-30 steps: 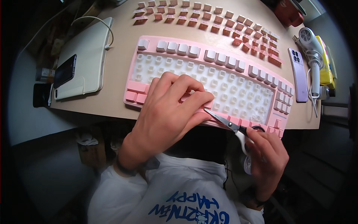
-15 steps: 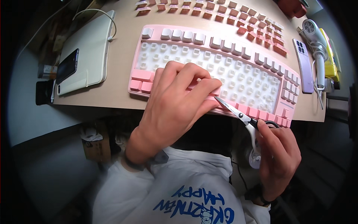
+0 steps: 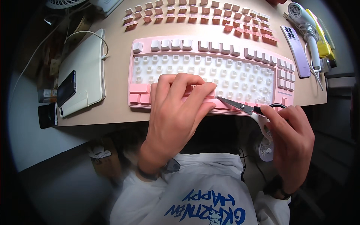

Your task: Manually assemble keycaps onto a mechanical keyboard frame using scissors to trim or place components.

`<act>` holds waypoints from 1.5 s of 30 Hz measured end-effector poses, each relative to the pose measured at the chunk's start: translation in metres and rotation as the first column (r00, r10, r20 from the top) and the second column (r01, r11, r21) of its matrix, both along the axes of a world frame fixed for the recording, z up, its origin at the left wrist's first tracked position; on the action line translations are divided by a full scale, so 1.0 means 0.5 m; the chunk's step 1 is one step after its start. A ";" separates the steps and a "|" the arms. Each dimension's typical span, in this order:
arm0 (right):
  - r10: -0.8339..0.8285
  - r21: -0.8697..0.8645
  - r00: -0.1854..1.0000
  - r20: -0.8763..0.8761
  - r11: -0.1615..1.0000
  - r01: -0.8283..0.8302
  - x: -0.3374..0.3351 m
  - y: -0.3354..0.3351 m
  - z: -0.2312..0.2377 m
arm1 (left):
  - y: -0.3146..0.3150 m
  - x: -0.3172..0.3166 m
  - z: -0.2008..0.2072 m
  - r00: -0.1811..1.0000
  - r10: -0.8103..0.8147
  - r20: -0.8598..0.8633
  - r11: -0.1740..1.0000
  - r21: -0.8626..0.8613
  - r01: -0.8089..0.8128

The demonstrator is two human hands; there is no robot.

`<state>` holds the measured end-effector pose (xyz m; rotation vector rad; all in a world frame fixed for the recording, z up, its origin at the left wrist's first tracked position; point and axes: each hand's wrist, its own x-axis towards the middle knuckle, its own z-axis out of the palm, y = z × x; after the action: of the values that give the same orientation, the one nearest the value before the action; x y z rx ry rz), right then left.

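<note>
A pink keyboard (image 3: 180,64) lies along the table's front edge, its middle rows bare of caps and showing white switches. Over its lower rows, my left hand (image 3: 170,108) is closed, fingers bent and thumb pressed along a pink keycap (image 3: 210,95) that they partly hide. My right hand (image 3: 294,135) grips a pair of scissors (image 3: 239,105) by its black and white handles. The scissor tips point left and meet the keycap's right end, by my left thumb. Whether they are under the cap's edge, I cannot tell.
Loose pink and brown keycaps (image 3: 193,19) stand in rows behind the keyboard. To the right are a purple phone (image 3: 299,52) and a white hair dryer (image 3: 313,45). At the left, a dark phone (image 3: 66,88) rests on a pale tablet case (image 3: 92,71) with a cable.
The view has shifted, so the keyboard sits lower and straighter in it. Scissors and right hand have swung a little, the blades lying flatter. My left hand keeps its hold at the keycap.
</note>
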<state>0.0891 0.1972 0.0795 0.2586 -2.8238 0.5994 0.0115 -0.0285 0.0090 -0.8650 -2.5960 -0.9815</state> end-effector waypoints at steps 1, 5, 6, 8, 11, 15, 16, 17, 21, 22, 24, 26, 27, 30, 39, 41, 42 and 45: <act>-0.003 0.001 1.000 0.000 1.000 0.003 0.001 0.000 -0.006 | 0.000 -0.001 0.000 1.000 -0.003 0.000 1.000 0.001 0.003; -0.004 -0.010 1.000 -0.010 1.000 0.004 0.001 0.001 -0.014 | -0.002 -0.003 0.000 1.000 -0.015 -0.011 1.000 0.005 0.015; 0.001 -0.004 1.000 -0.003 1.000 -0.001 0.001 0.002 -0.014 | -0.003 -0.003 -0.001 1.000 -0.013 -0.012 1.000 0.010 0.013; 0.010 -0.050 1.000 0.001 0.999 -0.010 0.004 0.011 -0.027 | -0.003 -0.001 -0.002 1.000 -0.007 -0.011 1.000 0.013 0.007; -0.006 -0.149 0.999 0.033 0.989 0.011 0.018 0.013 -0.056 | -0.002 0.000 -0.002 1.000 0.002 -0.005 1.000 0.016 -0.002; -0.048 -0.234 0.997 0.066 0.970 0.062 0.036 0.011 -0.080 | 0.000 -0.001 -0.001 1.000 -0.002 0.012 1.000 0.022 0.001; -0.053 -0.248 0.997 0.062 0.966 0.067 0.038 0.011 -0.085 | -0.001 -0.001 0.001 1.000 -0.002 0.009 1.000 0.021 0.001; -0.053 -0.249 0.997 0.060 0.966 0.066 0.041 0.010 -0.090 | -0.002 0.000 0.002 1.000 0.003 0.011 1.000 0.012 -0.003; -0.063 -0.317 0.997 0.048 0.945 0.075 0.052 0.001 -0.108 | 0.002 -0.001 0.006 1.000 0.011 0.026 1.000 0.000 -0.011; -0.067 -0.326 0.997 0.035 0.942 0.074 0.055 -0.001 -0.112 | 0.003 -0.001 0.006 1.000 0.012 0.023 1.000 -0.001 -0.012; -0.067 -0.319 0.997 0.034 0.945 0.075 0.057 -0.002 -0.122 | 0.003 -0.002 0.006 0.999 0.032 0.027 0.999 -0.010 -0.032; -0.033 -0.347 0.999 -0.005 0.937 0.029 0.059 -0.013 -0.138 | 0.000 -0.005 0.009 0.999 0.011 0.032 1.000 -0.023 -0.011; -0.070 -0.337 0.998 0.006 0.939 0.068 0.070 -0.020 -0.145 | -0.001 -0.007 0.011 0.999 -0.006 0.041 0.999 -0.036 0.008; -0.127 -0.318 0.992 -0.008 0.941 0.118 0.080 -0.023 -0.140 | -0.005 -0.010 0.007 0.999 -0.018 0.030 0.999 0.030 0.017; -0.122 -0.365 0.992 -0.015 0.925 0.108 0.119 0.007 -0.145 | -0.016 -0.049 0.070 0.996 -0.004 0.089 0.995 0.103 -0.006; -0.116 -0.392 0.993 -0.006 0.914 0.104 0.131 0.009 -0.154 | -0.014 -0.059 0.084 0.996 -0.011 0.091 0.994 0.107 0.001; -0.111 -0.409 0.994 -0.006 0.907 0.099 0.134 0.012 -0.159 | -0.012 -0.063 0.096 0.981 0.020 0.195 0.992 0.116 -0.043; -0.113 -0.427 0.993 -0.033 0.900 0.088 0.140 0.024 -0.172 | 0.006 -0.088 0.095 0.944 0.031 0.328 0.981 0.170 -0.091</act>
<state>0.1591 0.2091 -0.0064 0.0443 -2.5449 1.1377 -0.0324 -0.0255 0.0567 -0.6159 -2.7155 -1.4247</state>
